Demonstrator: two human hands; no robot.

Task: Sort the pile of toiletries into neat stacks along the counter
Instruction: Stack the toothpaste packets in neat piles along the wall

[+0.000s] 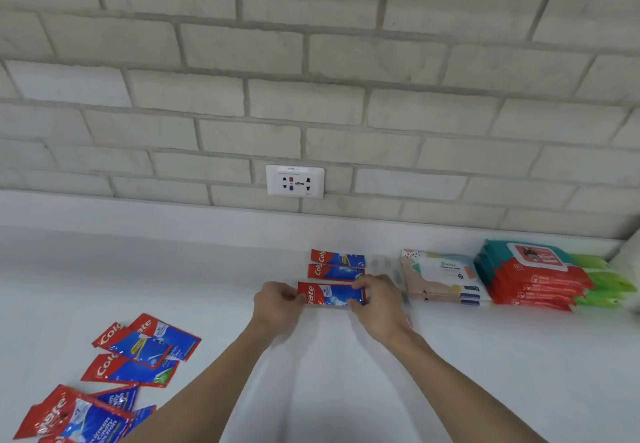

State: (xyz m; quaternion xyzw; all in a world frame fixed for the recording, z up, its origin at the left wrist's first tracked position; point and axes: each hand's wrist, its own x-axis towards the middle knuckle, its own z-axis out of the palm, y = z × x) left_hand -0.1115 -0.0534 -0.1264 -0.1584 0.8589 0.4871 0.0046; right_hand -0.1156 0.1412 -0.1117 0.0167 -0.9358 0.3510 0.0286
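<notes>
Both my hands hold one red and blue toothpaste sachet (330,293) flat on the white counter (346,373). My left hand (277,304) pinches its left end and my right hand (377,300) its right end. Just behind it lie two more toothpaste sachets (337,264) in a row toward the wall. A loose pile of the same sachets (114,377) is spread at the lower left of the counter.
To the right stand a stack of pink wet-wipe packs (440,278), a stack of red and teal wipe packs (530,276) and green packs (606,283). Small clear items (384,264) lie between sachets and wipes. A wall socket (295,181) sits on the brick wall.
</notes>
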